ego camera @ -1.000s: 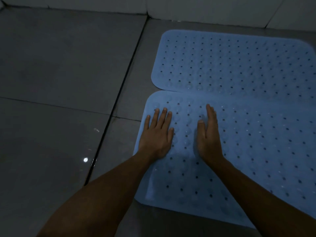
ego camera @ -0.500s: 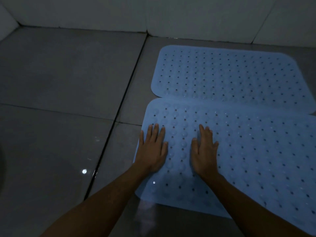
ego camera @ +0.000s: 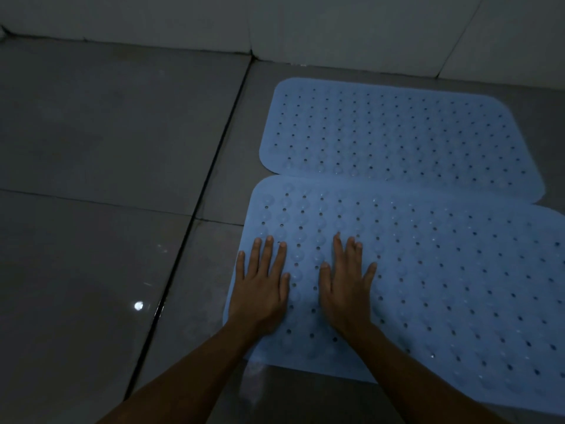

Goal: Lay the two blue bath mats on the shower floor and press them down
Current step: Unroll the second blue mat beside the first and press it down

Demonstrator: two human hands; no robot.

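While both palms lie flat, left hand [ego camera: 260, 289] and right hand [ego camera: 347, 289] spread, grasping nothing, on near blue bath mat [ego camera: 443, 286], far blue bath mat [ego camera: 397, 133] touching beyond, grey tiled shower floor [ego camera: 107, 133].

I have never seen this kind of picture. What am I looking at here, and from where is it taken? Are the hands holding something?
There is no machine here. A person wears a camera on the head, looking down, so the two bare arms enter from the bottom. The left hand and right hand lie flat, fingers spread, on the near blue mat, close to its left end. They hold nothing; they seem to press it down. A second blue mat lies beyond it, nearer the wall, and their long edges meet. Both rest on the dark grey tiled floor. The light is dim.
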